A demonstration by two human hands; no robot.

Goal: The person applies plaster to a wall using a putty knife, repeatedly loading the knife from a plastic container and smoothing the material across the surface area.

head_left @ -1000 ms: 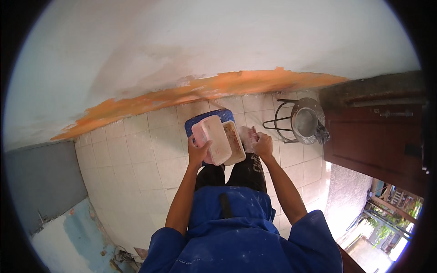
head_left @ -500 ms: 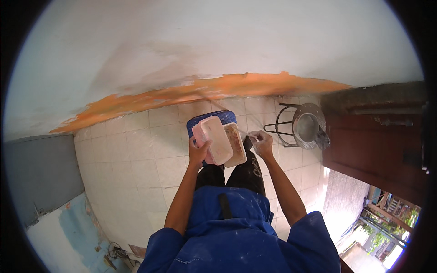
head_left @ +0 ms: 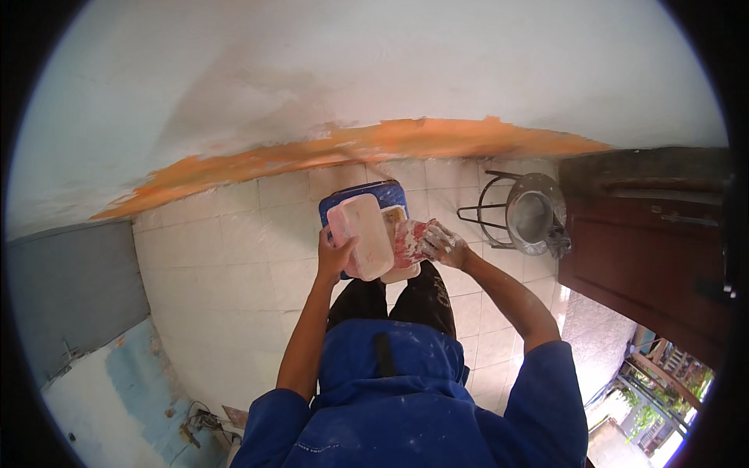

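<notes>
My left hand grips a pale pink rectangular board from its left edge, holding it tilted at waist height. A second, tan-edged board shows just under it. My right hand, smeared with white paste, holds a flat scraper blade coated in white and reddish paste, with the blade against the board's right side. Directly below both, a blue rectangular tub stands on the tiled floor by the wall.
A whitish wall with an orange band along its base fills the top. A metal stool frame holding a grey pot stands at right, next to a dark wooden door. Pale floor tiles spread to the left.
My right hand has drawn the scraper slightly away from the board's face toward its right edge. My left hand keeps the board in the same place.
</notes>
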